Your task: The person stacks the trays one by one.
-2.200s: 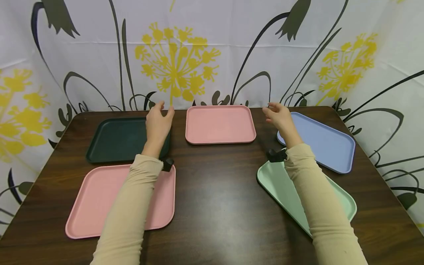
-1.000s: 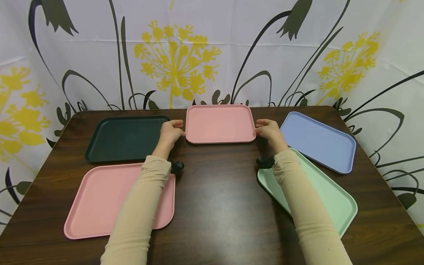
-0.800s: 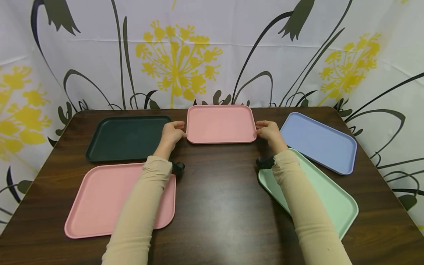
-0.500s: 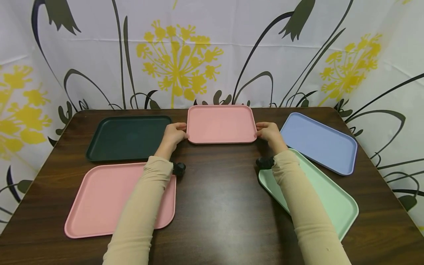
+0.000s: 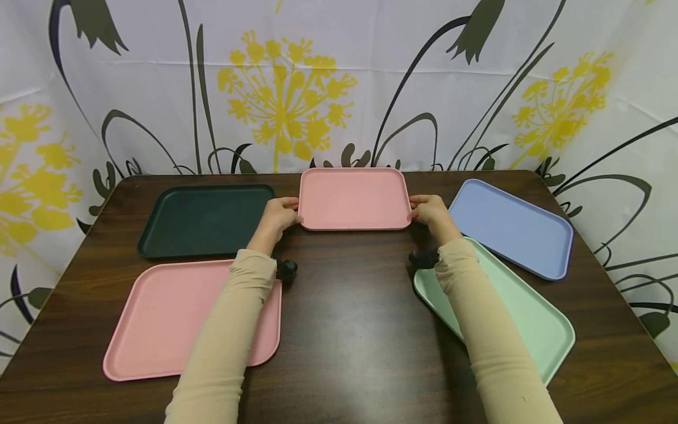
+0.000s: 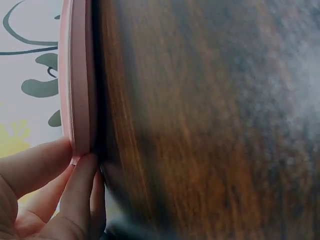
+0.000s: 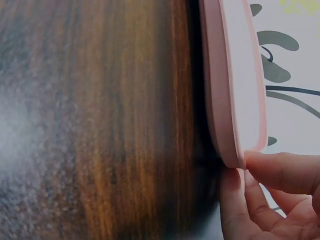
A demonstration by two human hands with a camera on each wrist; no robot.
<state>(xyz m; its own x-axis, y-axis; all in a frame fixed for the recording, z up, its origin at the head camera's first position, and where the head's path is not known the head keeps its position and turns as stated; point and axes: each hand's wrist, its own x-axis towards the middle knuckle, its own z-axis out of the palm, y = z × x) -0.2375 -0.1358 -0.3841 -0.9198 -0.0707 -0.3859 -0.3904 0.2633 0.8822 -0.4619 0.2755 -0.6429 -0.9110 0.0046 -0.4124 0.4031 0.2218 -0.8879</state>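
Observation:
A small pink tray [image 5: 354, 199] lies at the far middle of the table, a hand at each short side. My left hand [image 5: 274, 220] pinches its left end. In the left wrist view the thumb is at the rim of the pink tray [image 6: 80, 90] and fingertips are tucked against its underside. At the other end my right hand [image 5: 431, 214] holds the tray likewise; the right wrist view has the thumb on the rim of the tray [image 7: 220, 90] and fingers below. A dark shadow gap runs under the tray's edge in both wrist views.
A dark green tray [image 5: 203, 221] and a larger pink tray [image 5: 169, 318] lie on the left. On the right are a blue tray [image 5: 511, 227] and a light green tray [image 5: 521, 312] under the right forearm. A patterned curtain [image 5: 402, 35] hangs behind the wooden table [image 5: 349, 330].
Both hands, earlier raised apart from the small pink tray, have come down and inward to its two ends and taken hold. Over the last half second almost nothing moves.

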